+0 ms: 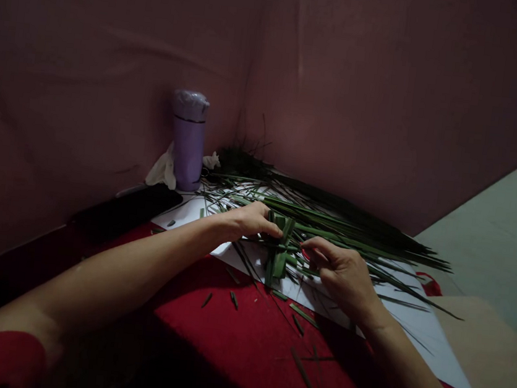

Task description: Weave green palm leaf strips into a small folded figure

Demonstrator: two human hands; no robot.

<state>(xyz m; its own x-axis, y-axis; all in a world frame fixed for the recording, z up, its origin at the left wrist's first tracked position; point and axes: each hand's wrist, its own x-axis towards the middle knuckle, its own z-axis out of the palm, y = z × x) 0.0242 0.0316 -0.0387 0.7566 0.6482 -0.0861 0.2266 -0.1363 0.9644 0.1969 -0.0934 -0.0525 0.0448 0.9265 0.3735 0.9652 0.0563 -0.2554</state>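
Observation:
My left hand (pixel 255 220) grips the upper left side of a woven green leaf piece (pixel 280 259), made of flat strips that cross and fold over each other. It is held above the white sheet. Just to the right, my right hand (pixel 340 272) is closed in a pinch near the leaf piece. A small red thing (pixel 306 253) shows at its fingertips; its kind is too hidden to tell. Long narrow green leaves (pixel 338 228) lie behind both hands, spreading to the right.
A purple bottle (pixel 189 149) stands at the back left beside crumpled white tissue (pixel 164 169). A dark flat object (pixel 126 210) lies left of it. Leaf scraps (pixel 234 300) dot the red cloth (pixel 206 325) and white sheet (pixel 449 359). Fabric walls (pixel 343 104) rise behind.

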